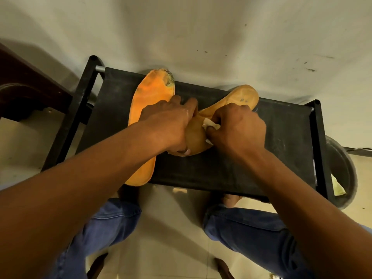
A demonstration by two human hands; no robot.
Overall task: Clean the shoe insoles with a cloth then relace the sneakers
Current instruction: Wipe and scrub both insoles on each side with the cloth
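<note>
Insoles, two of them, orange, on a black fabric-topped table (pixel 251 158). Flat insole (pixel 150 93) lying along the left part, dirty toe end at the far edge, heel end hanging over the near edge. Second insole (pixel 235 99) bent, toe end raised toward the far edge, heel end near the table's middle. Left hand (pixel 169 125) in a curled grip on the heel end of the bent insole, thumb beneath. Right hand (pixel 239 127) in a narrow grip, fingers curled round a pale cloth (pixel 210 123) pressed against the bent insole's middle. Dark round tub (pixel 342 178) beyond the table's right edge. Knees in blue jeans (pixel 251 234) below the near edge.
</note>
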